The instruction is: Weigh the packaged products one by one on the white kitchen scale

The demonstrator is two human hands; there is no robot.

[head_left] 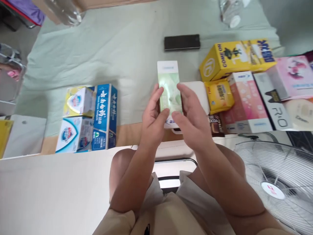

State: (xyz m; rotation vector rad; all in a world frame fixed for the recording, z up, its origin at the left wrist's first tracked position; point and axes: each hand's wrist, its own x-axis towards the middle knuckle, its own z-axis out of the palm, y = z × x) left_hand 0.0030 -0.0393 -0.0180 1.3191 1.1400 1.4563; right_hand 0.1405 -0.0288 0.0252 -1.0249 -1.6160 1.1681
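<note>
Left fingers, right fingers hold green-white box; dark oblong object beyond.

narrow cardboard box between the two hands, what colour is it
The narrow cardboard box is pale green, white at its far end; head view.

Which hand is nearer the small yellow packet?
Right. The right hand is at the right side of the green box, left of the small yellow packet; the left hand is farther left, across the box.
</note>
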